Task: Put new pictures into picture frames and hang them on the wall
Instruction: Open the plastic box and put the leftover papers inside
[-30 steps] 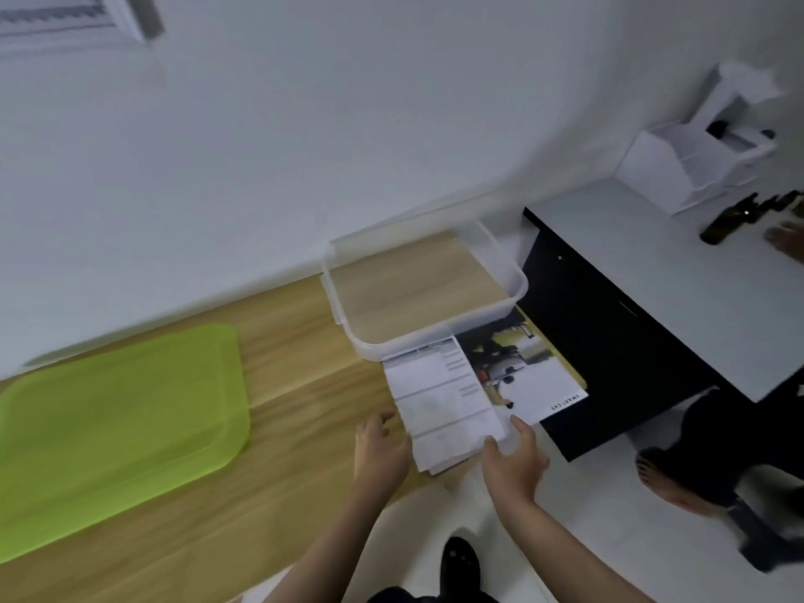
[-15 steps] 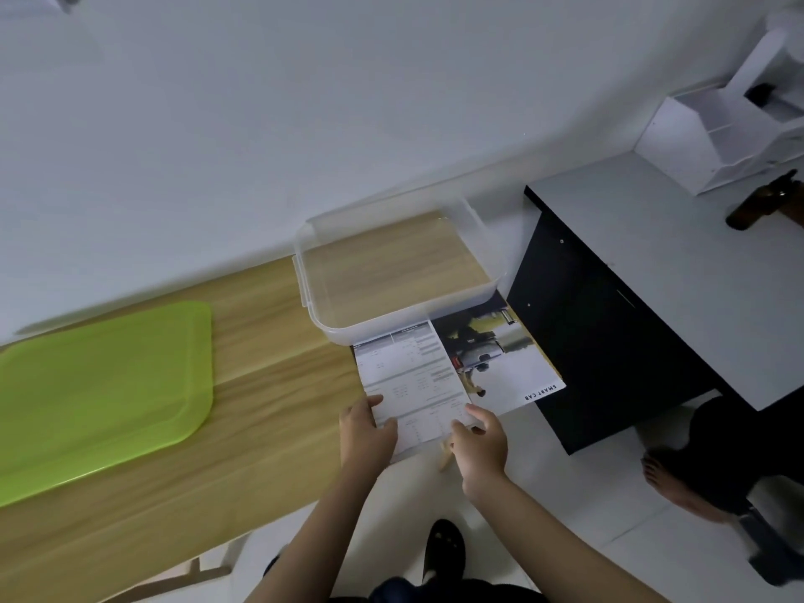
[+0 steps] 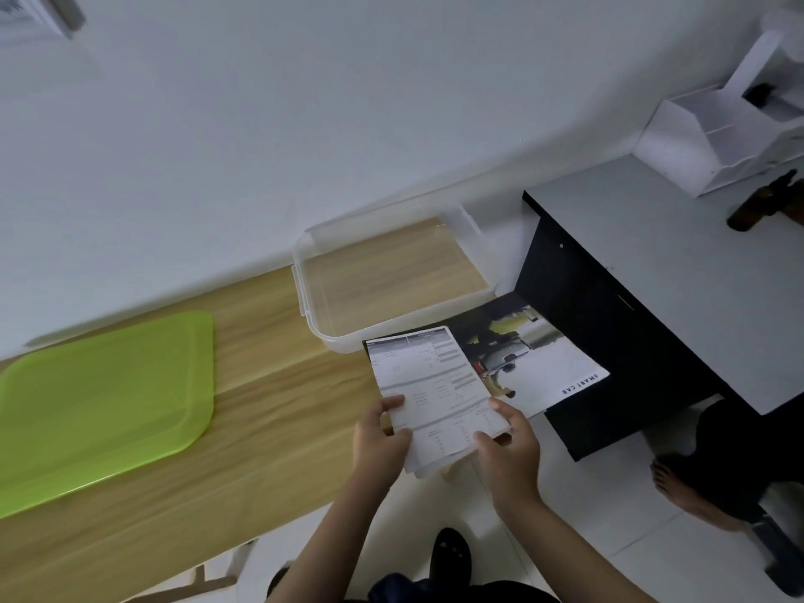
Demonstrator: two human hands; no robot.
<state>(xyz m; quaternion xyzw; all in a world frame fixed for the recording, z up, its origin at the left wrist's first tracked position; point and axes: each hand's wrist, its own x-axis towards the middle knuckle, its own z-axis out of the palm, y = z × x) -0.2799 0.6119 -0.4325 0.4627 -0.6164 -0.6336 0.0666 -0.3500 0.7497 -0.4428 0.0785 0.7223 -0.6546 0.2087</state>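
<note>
Room: white wall behind a wooden table, which we take as our landmark; a grey desk stands off its right end.
Table: green tray toward its left; clear tub at its back right corner.
Pictures: we hold a thin stack of printed sheets at the table's front right corner, overlapping a car poster that overhangs the right end.
Left hand: pinching the stack's near left edge, thumb on top.
Right hand: pinching its near right corner.
Key relation: stack's long axis runs away from us toward the tub; both hands sit at its near end, equally close.
Frame: none on the table; something framed shows at the wall's top left, too cropped to judge.
</note>
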